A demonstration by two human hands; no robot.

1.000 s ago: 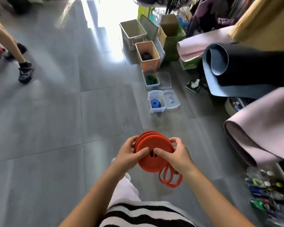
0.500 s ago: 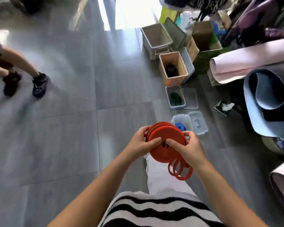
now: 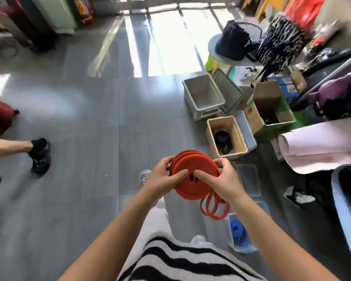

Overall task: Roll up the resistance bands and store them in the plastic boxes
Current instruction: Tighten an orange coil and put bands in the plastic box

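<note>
Close above the striped shirt [image 3: 180,260], the left hand [image 3: 164,179] and right hand [image 3: 221,183] clamp the orange resistance band [image 3: 192,171] from either side. Thumbs press its flat face and fingers curl behind, likely so the coil cannot spring loose; unrolled loops [image 3: 213,208] dangle below. On the floor nearby, a clear plastic box [image 3: 234,246] holds a blue band [image 3: 236,229]. Farther off, a tan box [image 3: 211,138] holds a black band [image 3: 222,136], and a beige box [image 3: 203,96] looks empty.

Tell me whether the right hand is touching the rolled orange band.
Touching. The head view shows the right hand gripping the rolled orange band, thumb pressed on its face and fingers curled over its rim.
</note>
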